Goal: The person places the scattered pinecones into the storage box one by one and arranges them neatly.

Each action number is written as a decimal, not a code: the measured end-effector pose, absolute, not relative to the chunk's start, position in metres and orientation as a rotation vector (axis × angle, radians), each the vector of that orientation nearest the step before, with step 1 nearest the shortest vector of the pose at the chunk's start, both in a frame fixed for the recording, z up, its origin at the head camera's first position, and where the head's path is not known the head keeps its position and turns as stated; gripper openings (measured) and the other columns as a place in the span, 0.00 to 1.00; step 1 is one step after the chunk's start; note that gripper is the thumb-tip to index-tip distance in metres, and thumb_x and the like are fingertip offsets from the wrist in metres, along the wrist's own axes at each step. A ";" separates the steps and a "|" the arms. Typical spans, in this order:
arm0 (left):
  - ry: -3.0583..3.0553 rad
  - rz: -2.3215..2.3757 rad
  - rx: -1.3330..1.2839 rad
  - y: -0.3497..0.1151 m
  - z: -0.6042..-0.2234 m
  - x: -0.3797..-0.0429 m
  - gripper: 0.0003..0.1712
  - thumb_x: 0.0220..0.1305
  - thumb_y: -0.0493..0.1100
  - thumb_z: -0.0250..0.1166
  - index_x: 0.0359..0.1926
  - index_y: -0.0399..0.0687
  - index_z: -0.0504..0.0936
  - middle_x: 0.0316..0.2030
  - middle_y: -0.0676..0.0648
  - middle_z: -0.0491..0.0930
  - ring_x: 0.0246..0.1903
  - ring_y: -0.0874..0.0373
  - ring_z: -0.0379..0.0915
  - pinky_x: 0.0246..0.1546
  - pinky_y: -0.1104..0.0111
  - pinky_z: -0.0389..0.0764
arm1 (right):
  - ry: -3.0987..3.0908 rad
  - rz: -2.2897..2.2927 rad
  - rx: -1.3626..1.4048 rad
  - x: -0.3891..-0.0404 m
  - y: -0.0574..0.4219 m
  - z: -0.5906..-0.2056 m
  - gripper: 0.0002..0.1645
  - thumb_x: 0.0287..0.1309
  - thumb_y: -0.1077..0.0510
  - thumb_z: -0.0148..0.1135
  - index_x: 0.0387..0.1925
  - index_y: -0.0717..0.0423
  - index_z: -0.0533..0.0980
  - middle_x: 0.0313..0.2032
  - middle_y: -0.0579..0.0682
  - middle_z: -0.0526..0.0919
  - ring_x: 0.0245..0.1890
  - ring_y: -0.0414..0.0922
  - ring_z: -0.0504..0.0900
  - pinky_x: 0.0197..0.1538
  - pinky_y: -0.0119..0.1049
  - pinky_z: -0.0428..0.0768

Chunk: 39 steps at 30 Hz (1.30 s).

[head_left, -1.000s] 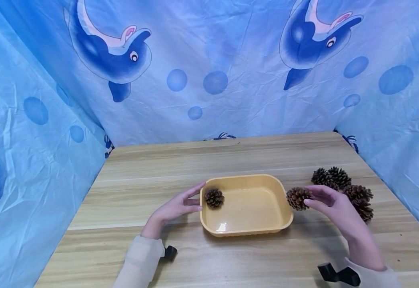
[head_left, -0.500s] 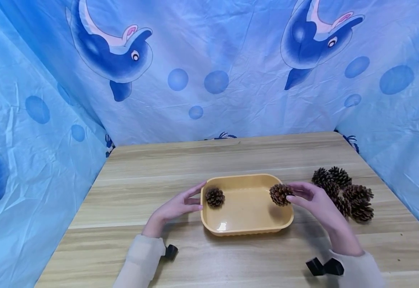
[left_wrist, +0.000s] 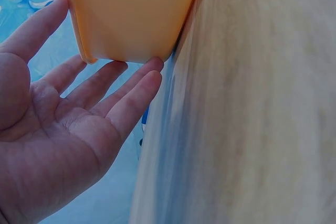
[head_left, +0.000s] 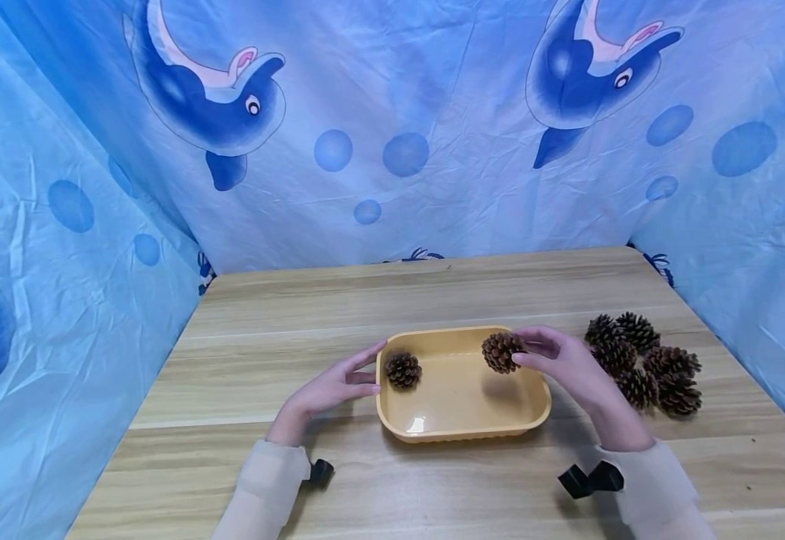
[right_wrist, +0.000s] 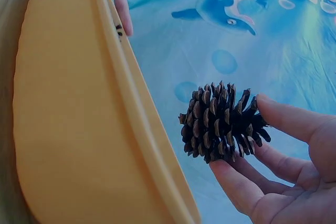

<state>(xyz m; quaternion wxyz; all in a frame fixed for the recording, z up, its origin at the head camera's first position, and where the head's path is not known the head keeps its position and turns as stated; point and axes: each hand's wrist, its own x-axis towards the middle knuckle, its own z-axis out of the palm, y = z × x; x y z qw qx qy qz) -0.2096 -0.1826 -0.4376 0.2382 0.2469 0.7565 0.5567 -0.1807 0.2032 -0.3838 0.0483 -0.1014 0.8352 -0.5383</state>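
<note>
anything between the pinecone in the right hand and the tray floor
Nothing visible: the right hand holds the pinecone above a bare part of the tray. The other pinecone lies at the tray's left end, out of the way.

Tray [head_left: 453,409] plain yellow-orange; pinecones [head_left: 500,352] dark brown; backdrop [head_left: 462,214] blue, dolphin-printed; tabletop [head_left: 284,307] wood-grained.

In the head view, the right hand [head_left: 557,360] covers the far right corner of the tray [head_left: 459,435] and one end of the held cone [head_left: 500,352]. Piled cones [head_left: 637,388] partly hide one another. The bottom edge cuts both sleeves [head_left: 264,487]; the top edge, two dolphins [head_left: 196,97]. In the left wrist view the table [left_wrist: 262,103] is blurred. In the right wrist view the tray hides the other cone [head_left: 402,370] but for dark specks, and little of the left hand [right_wrist: 119,1] shows.
</note>
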 end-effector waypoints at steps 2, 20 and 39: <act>2.077 1.521 0.668 -0.182 -0.437 -0.209 0.47 0.64 0.36 0.62 0.77 0.53 0.47 0.76 0.41 0.45 0.69 0.36 0.59 0.67 0.50 0.68 | 2.527 -1.647 -0.307 -0.184 0.199 -0.383 0.31 0.60 0.56 0.64 0.62 0.67 0.69 0.58 0.66 0.75 0.48 0.32 0.78 0.50 0.19 0.77; 2.044 1.550 0.671 -0.182 -0.440 -0.209 0.46 0.64 0.35 0.62 0.77 0.51 0.47 0.77 0.41 0.44 0.69 0.35 0.58 0.66 0.51 0.69 | 2.255 -1.746 -0.264 -0.208 0.161 -0.391 0.33 0.56 0.60 0.66 0.61 0.68 0.68 0.58 0.65 0.76 0.49 0.43 0.80 0.53 0.28 0.81; 2.061 1.535 0.691 -0.181 -0.440 -0.209 0.47 0.64 0.36 0.62 0.77 0.51 0.46 0.76 0.39 0.44 0.68 0.34 0.59 0.66 0.52 0.70 | 2.194 -1.771 -0.259 -0.215 0.124 -0.411 0.29 0.53 0.64 0.67 0.56 0.71 0.72 0.52 0.66 0.79 0.44 0.44 0.81 0.53 0.36 0.83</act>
